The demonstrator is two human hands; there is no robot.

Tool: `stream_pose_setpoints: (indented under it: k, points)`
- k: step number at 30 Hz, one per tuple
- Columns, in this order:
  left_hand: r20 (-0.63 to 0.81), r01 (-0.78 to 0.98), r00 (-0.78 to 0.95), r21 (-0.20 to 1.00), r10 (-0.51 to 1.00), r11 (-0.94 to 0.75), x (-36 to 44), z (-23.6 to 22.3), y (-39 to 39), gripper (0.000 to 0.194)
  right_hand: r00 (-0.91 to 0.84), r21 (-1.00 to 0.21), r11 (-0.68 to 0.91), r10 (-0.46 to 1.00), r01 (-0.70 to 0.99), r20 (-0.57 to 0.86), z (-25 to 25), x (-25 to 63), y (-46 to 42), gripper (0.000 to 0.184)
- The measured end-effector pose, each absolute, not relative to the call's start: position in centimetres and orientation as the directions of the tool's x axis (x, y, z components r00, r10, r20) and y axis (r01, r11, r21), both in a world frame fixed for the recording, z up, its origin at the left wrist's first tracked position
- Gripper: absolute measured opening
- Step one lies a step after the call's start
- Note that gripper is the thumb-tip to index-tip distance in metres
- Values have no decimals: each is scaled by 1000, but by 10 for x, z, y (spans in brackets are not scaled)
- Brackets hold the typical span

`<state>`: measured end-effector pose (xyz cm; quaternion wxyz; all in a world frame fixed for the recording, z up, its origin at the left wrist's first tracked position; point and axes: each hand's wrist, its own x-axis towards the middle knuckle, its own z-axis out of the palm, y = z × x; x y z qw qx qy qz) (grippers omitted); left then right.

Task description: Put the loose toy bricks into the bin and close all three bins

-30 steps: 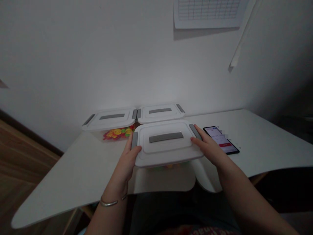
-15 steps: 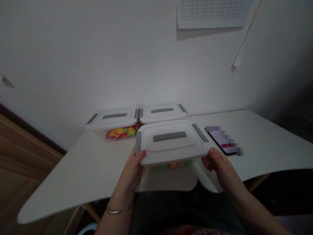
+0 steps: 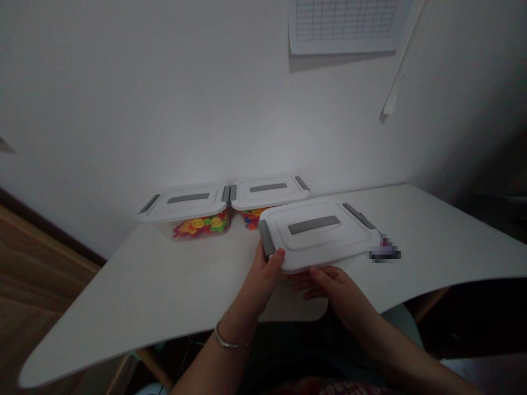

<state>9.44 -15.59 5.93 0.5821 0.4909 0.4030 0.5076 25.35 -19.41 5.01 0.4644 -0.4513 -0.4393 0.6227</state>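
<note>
A lidded plastic storage box (image 3: 321, 249) is nearest me, its white lid fitted with a grey handle strip and grey side clips. My left hand (image 3: 261, 277) grips its left front corner, thumb on the lid's edge and the other fingers mostly hidden beneath. At the front rim, my right hand (image 3: 329, 285) has its thumb on the lid's edge and its fingers against the box wall below. Little of this box's contents shows. Just beyond its right end, a phone (image 3: 385, 252) lies partly covered by the box.
Two similar boxes, a left one (image 3: 185, 203) and a right one (image 3: 267, 192), stand side by side against the wall, with colourful plastic pieces inside. The white table (image 3: 181, 285) has a curved front edge. A printed grid sheet (image 3: 346, 24) hangs above.
The box in my hands has shifted right and now hides most of the phone. My right hand has slid from the box's right front corner to the middle of its front edge.
</note>
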Motion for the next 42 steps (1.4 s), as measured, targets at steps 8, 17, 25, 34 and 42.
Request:
stream_pose_setpoints:
  k: [8, 17, 25, 34, 42]
  points:
    - [79, -218, 178, 975, 981, -39, 107, 60, -154, 64, -53, -935, -201, 980, -293, -194, 55, 247, -190, 47]
    - [179, -194, 232, 972, 956, -135, 113, 45, -155, 76, 76, -969, -10, 997, -248, -30, 44, 253, -187, 33]
    - [290, -76, 285, 957, 914, -280, 101, 35, -131, 54, 336, -950, 245, 926, -195, 170, 46, 289, -170, 22]
    - [684, 626, 255, 422, 684, -655, 67, 37, -79, 38, 538, -857, 441, 806, -264, 249, 65, 339, -101, 11]
    - [720, 732, 245, 301, 649, -611, 65, 24, -76, 49, 518, -887, 332, 846, -320, 129, 73, 354, -32, 9]
